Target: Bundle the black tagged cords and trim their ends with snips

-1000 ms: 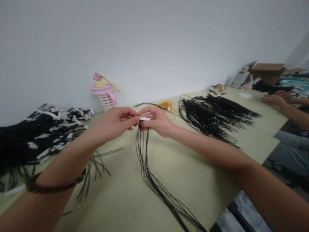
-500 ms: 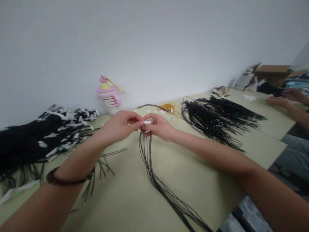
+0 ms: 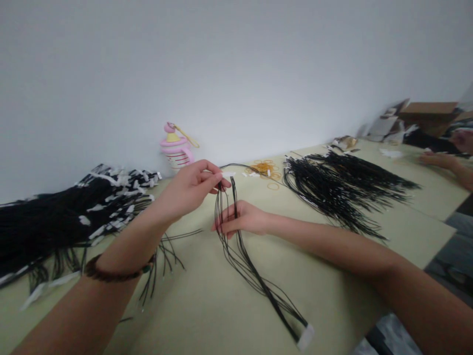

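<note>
My left hand [image 3: 197,185] pinches a small white connector [image 3: 228,174] above the table. Thin black wires [image 3: 254,264] hang from this piece and run down to the right. At their lower end is a second white connector [image 3: 306,337], near the bottom of the view. Lower down, my right hand [image 3: 242,219] has its fingers closed loosely around some of the wires. Its fingertips are partly hidden behind the strands. Loose black wire ends [image 3: 168,256] lie on the table beneath my left forearm.
A large heap of black wire bundles with white connectors [image 3: 48,217] lies at left. A pink and white cup [image 3: 177,153] stands by the wall. Yellow rubber bands [image 3: 263,169] and more black wires [image 3: 332,182] are further right. Another person's hand [image 3: 439,160] is at far right.
My right hand has left the upper white connector and moved down onto the wires. My left hand still holds the connector, slightly higher. The lower white connector has come into view.
</note>
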Tool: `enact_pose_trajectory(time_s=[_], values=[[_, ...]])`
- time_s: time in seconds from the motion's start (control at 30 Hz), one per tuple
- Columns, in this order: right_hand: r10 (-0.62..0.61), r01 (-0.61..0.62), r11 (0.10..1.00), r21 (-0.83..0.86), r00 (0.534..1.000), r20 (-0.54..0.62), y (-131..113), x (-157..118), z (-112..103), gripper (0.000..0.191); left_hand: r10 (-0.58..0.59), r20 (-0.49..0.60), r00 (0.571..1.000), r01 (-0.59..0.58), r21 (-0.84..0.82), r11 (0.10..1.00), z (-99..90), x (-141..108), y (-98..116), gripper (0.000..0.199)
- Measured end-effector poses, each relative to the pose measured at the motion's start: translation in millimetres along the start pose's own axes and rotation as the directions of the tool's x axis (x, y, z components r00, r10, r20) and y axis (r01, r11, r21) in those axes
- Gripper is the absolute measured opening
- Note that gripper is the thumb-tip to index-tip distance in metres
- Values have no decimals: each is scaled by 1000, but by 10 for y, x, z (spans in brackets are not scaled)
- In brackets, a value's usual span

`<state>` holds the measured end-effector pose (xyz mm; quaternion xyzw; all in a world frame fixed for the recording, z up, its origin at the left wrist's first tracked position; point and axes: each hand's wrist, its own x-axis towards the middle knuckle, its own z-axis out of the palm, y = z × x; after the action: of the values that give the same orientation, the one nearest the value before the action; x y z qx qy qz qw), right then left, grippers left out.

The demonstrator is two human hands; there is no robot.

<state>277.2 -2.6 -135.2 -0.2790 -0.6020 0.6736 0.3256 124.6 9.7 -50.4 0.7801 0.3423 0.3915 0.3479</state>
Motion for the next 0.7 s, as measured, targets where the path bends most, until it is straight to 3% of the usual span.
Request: enact_pose_trajectory(time_s=[0.3, 0.57, 0.7], values=[[56, -55, 998, -15, 996, 75, 45, 2, 12, 31, -142, 5, 990, 142, -101, 985, -60, 3, 25, 21], [-186, 189, 982, 17, 976, -112, -164, 1, 8, 23, -206, 40, 978, 207, -30, 978, -93, -2, 9, 13], [-197, 199, 980, 5, 973, -119, -205, 0, -48, 20, -170, 49, 984, 171, -28, 985, -5, -5, 22, 11]])
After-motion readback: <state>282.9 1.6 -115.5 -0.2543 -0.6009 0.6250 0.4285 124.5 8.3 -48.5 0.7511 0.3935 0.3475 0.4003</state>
